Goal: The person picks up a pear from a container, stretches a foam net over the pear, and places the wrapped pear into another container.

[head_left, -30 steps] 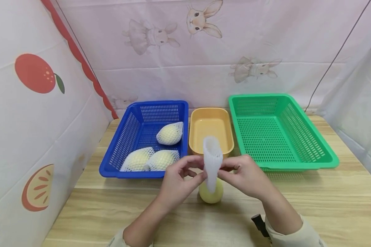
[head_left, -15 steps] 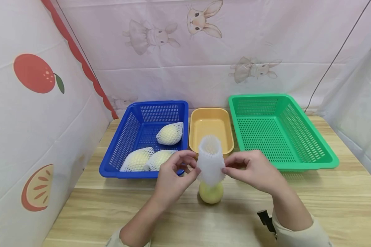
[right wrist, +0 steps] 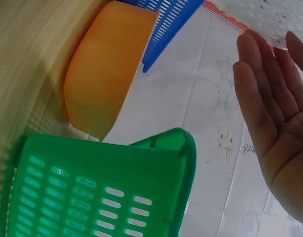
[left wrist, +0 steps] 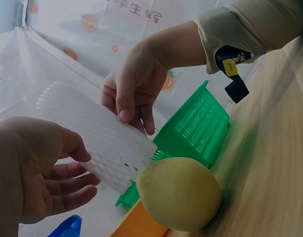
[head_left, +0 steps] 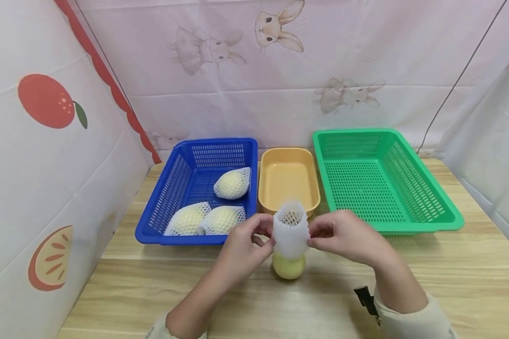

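Note:
A white foam fruit net (head_left: pixel 290 235) stands as an open tube just above a pale yellow-green fruit (head_left: pixel 289 266), perhaps a pear, on the table. In the left wrist view its lower rim meets the top of the fruit (left wrist: pixel 180 193). My left hand (head_left: pixel 248 247) pinches the net's left side between thumb and fingers. On the opposite side, my right hand (head_left: pixel 349 238) pinches it the same way. The right wrist view catches only a corner of the net (right wrist: pixel 270 17) by the right hand (right wrist: pixel 282 106).
Behind the hands stand a blue basket (head_left: pixel 154 207) with several netted fruits (head_left: pixel 232 183), a yellow-orange tray (head_left: pixel 288 179) and a green basket (head_left: pixel 360 188). All rest on the wood-grain table (head_left: pixel 407 282). Printed cloth walls (head_left: pixel 280 70) enclose the back and sides.
Between my hands the foam net has gone from flat and narrow to a widened round tube. My hands spread apart, then came slightly closer. The fruit has stayed in place.

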A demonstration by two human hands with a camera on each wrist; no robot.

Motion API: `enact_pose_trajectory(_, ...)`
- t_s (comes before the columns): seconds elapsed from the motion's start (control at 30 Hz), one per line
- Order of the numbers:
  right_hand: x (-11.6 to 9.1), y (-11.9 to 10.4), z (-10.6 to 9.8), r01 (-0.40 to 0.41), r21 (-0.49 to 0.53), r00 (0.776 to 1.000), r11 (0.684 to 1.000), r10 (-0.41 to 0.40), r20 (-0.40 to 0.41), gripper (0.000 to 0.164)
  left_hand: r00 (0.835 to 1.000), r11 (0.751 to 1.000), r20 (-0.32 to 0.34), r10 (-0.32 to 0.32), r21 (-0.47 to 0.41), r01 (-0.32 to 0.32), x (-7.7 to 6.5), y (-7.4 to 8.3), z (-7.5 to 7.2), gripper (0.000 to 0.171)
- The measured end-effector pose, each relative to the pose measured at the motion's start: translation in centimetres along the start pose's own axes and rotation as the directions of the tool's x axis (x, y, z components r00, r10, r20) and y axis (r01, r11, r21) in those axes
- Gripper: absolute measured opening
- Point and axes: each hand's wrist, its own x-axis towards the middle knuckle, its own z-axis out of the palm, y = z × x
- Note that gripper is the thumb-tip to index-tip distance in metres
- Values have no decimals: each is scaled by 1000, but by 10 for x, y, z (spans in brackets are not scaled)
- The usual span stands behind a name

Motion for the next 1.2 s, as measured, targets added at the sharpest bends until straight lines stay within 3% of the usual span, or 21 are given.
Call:
enact_pose_trajectory(0.1, 2, 1, 3, -10, -34, 1000, 999, 11, 18, 8, 1000, 999, 27, -16, 33, 15, 0, -1, 0, 36)
enact_pose_trajectory(0.2, 3, 2, 6, -13, -73, 999, 997, 15, 36, 8, 993, 996, 102, -60, 65, 54, 0, -1, 0, 45)
enact_pose_trajectory(0.37, 3, 4, 14, -5, -134, 999, 991, 10, 37, 8, 957, 988, 267, -118, 132, 85, -1, -2, 3, 69)
enact_pose_trajectory(0.47, 5, 4, 19, 2, -149, 1000, 989, 2, 21, 7, 940, 983, 315, -127, 167, 77, -2, -1, 6, 79)
enact_pose_trajectory(0.8, 11, 4, 29, 38, -317, 996, 948, -63, -68, 15, 953, 965, 304, -18, 256, -63, -5, -6, 15, 92)
enact_pose_trajectory(0.93, 10, 5, 28, 14, -298, 1000, 955, -19, -14, 14, 951, 959, 308, -33, 277, -57, -4, -14, 20, 90)
enact_pose_trajectory(1.07, 10, 5, 28, -47, -222, 995, 974, 65, 74, 28, 950, 958, 309, -46, 283, -45, -4, -18, 22, 86)
enact_pose_trajectory(1.2, 12, 8, 32, -71, -187, 988, 980, 95, 120, 35, 938, 964, 341, -59, 265, -36, -2, -23, 22, 86)
